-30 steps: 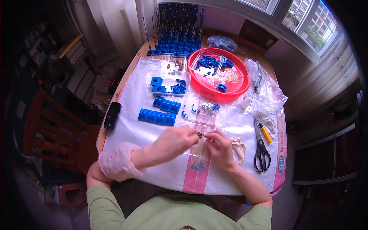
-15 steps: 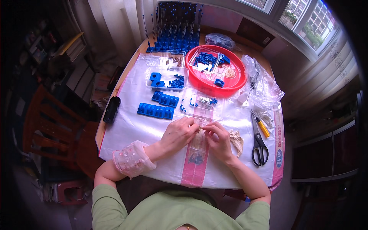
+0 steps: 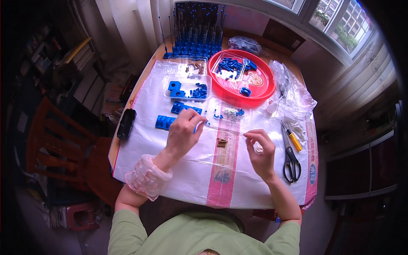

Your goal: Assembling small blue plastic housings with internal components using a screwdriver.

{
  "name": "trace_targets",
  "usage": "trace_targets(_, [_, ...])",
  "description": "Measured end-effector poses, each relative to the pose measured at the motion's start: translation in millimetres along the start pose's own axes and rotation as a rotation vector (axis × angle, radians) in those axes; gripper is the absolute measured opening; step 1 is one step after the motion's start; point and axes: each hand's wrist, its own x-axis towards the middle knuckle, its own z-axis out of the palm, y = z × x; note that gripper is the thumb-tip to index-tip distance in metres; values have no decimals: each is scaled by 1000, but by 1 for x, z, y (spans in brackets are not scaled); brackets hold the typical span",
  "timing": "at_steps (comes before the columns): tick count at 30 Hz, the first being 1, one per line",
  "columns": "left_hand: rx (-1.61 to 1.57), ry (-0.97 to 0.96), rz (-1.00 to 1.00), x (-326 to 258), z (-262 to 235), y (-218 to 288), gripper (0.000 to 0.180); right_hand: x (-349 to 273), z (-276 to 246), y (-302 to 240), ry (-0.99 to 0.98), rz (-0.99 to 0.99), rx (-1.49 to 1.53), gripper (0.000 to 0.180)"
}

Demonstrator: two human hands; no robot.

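Note:
My left hand (image 3: 183,131) and my right hand (image 3: 258,149) are held apart over a white plastic sheet (image 3: 170,170) that covers the table. Each pinches one end of a small clear plastic bag (image 3: 225,128) stretched between them. A small pile of brass screws (image 3: 222,143) lies just under the bag's middle. A small white thing (image 3: 259,148) sits tucked in my right palm. Flat blue blocks (image 3: 163,122) lie right beside my left hand's knuckles. A frilly clear cuff (image 3: 146,177) covers my left forearm.
Behind the hands stand a red round tray (image 3: 260,94) of blue parts, clear boxes (image 3: 187,91) with blue pieces, and a blue rack of rods (image 3: 195,36). Scissors (image 3: 291,163) and a yellow-handled screwdriver (image 3: 293,140) lie right. A black object (image 3: 126,123) lies left, crumpled bags (image 3: 297,95) far right.
My hands were together over the sheet's pink stripe, working at the little bag. They have drawn apart, left hand toward the blue blocks, and the brass screws now lie on the sheet.

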Motion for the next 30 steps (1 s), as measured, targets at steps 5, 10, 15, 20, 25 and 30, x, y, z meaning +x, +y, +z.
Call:
trace_targets(5, [88, 96, -65, 10, -14, -24, 13, 13, -25, -17, 59, -57, -95, 24])
trace_targets(10, [154, -211, -62, 5, -28, -43, 11, 17, -49, -31, 50, -57, -186, 22])
trace_targets(15, [221, -333, -101, -1, -32, -36, 23, 19, -56, -42, -35, -51, -247, 21])
trace_targets(20, [271, -369, -95, -4, -30, -39, 27, 17, -54, -46, -97, -57, -241, 21])
trace_targets(25, [284, -372, -85, -3, -31, -38, 27, 22, -51, -38, -192, -81, -241, 19])
trace_targets(30, [248, -357, -75, -1, -29, -38, 24, 70, -32, -22, -274, -79, -200, 13])
